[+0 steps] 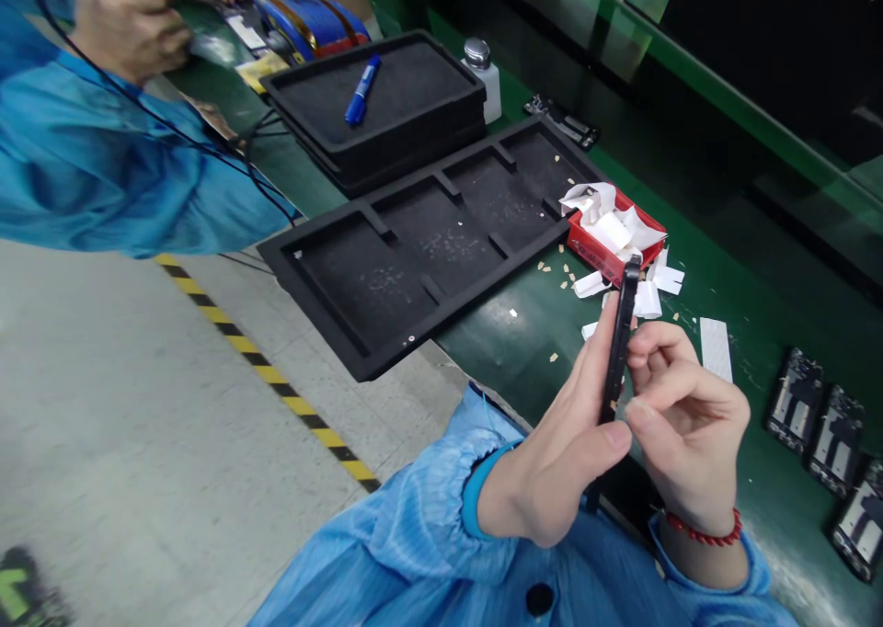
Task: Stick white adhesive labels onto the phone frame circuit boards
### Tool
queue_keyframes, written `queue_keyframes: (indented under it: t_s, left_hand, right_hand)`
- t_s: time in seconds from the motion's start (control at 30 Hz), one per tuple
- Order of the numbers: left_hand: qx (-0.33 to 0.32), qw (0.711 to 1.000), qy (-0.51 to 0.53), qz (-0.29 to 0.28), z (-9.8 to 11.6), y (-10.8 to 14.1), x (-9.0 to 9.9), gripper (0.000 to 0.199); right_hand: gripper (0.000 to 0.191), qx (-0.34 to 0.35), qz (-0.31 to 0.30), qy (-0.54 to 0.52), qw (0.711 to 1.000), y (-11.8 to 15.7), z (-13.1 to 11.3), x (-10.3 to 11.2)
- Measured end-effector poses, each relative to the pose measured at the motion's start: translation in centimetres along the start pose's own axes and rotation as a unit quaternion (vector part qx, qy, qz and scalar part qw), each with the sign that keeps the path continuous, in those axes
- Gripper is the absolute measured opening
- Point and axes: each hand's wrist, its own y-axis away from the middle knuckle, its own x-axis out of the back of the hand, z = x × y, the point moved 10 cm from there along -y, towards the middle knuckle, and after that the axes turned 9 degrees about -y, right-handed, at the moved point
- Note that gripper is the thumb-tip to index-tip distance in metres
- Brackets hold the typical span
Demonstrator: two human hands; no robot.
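My left hand [562, 452] holds a thin black phone-shaped device [620, 342] upright and edge-on, its palm against one broad side and the thumb at the lower edge. Close by the other side is my right hand [690, 416], with thumb and index finger pinched together and the remaining fingers curled. Whatever may be between those fingertips is hidden or too small to make out. Beyond the device, a red box [599, 252] overflows with white paper scraps [611, 230]. A white label strip [716, 349] lies past my right hand.
A long black compartment tray [441, 303] crosses the green bench [510, 342]. Stacked black trays [414, 140] carry a blue marker [362, 90]; a dispenser bottle [489, 85] stands behind. Several phone assemblies [795, 401] lie right. A co-worker's hands [131, 34] work at upper left.
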Motion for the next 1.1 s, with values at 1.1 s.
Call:
queue_keyframes:
  t_s: [1.1]
  left_hand:
    - [0.091, 0.986, 0.135, 0.015, -2.0, 0.3, -0.3, 0.069]
  right_hand:
    - [0.022, 0.114, 0.041, 0.211, 0.97, 1.3, -4.2, 0.2]
